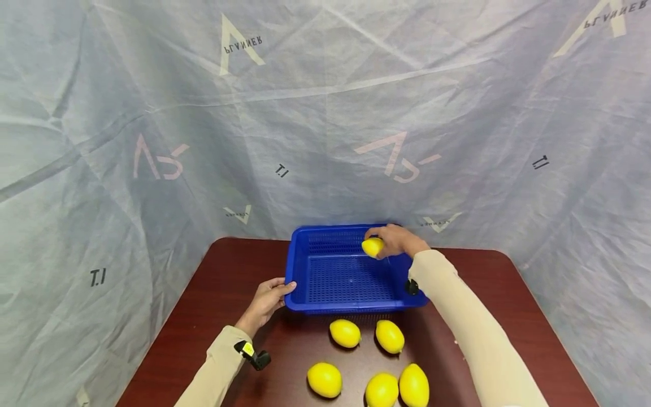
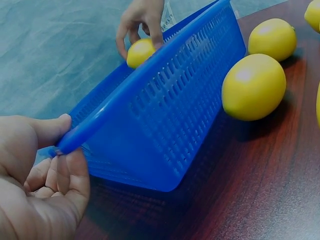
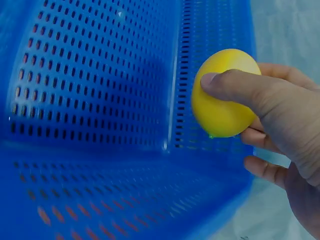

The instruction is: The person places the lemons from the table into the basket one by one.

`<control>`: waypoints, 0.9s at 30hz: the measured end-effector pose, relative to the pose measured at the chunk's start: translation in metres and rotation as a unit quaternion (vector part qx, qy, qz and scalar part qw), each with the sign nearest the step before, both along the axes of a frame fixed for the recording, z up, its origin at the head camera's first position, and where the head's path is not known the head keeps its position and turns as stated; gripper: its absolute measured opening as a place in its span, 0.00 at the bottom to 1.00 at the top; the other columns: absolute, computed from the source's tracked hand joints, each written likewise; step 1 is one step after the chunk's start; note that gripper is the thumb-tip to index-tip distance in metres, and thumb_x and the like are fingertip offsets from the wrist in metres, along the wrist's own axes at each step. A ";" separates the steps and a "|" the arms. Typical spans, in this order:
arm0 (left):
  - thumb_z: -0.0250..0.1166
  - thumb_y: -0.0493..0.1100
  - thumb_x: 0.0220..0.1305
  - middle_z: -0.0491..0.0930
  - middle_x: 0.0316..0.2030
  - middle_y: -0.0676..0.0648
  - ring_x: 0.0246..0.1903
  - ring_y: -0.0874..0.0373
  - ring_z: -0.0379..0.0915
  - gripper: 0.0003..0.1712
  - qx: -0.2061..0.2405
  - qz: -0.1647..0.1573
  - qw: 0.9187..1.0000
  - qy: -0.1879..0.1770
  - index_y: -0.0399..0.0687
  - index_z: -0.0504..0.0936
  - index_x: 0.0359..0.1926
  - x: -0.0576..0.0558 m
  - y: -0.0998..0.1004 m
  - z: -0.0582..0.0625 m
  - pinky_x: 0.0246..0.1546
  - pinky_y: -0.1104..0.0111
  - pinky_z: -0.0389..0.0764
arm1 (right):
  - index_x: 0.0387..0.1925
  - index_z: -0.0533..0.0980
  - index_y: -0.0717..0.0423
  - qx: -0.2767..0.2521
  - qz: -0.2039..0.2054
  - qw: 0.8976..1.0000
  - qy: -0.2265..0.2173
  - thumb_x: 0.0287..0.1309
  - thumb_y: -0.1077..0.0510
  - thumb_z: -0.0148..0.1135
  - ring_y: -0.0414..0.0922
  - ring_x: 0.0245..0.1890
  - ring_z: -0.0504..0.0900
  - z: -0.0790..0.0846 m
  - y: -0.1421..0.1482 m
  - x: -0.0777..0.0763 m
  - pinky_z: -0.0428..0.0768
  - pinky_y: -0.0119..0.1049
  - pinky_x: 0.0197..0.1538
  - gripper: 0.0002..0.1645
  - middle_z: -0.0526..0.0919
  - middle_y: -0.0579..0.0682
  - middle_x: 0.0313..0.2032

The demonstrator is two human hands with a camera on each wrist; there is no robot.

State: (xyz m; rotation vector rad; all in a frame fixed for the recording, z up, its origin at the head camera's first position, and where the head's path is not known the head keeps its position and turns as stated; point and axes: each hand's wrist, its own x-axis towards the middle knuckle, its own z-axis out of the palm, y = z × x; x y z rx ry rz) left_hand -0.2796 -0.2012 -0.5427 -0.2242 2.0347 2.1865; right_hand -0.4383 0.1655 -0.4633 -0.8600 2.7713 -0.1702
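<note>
A blue plastic basket (image 1: 351,277) with slotted walls stands at the back of the table. My left hand (image 1: 267,299) pinches its left rim; in the left wrist view the thumb (image 2: 52,131) lies over the rim and the fingers are curled beneath. Above the basket's back right part, my right hand (image 1: 396,240) holds a yellow lemon (image 1: 373,247) between thumb and fingers. The right wrist view shows this lemon (image 3: 225,95) over the slotted wall, the thumb across it. No lemon lies on the visible basket floor.
Several lemons lie on the dark red table (image 1: 203,333) in front of the basket, among them a near-left lemon (image 1: 325,380) and a lemon (image 1: 390,337) close to the basket. A grey printed sheet (image 1: 325,141) hangs behind and around the table.
</note>
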 end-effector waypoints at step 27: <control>0.67 0.40 0.70 0.83 0.49 0.29 0.40 0.51 0.86 0.25 0.000 0.000 1.000 0.002 0.26 0.75 0.61 0.002 0.000 0.004 0.37 0.68 0.85 | 0.70 0.72 0.40 0.062 -0.040 0.997 0.013 0.56 0.40 0.75 0.58 0.56 0.78 -0.032 -0.008 -0.007 0.79 0.57 0.55 0.41 0.81 0.57 0.56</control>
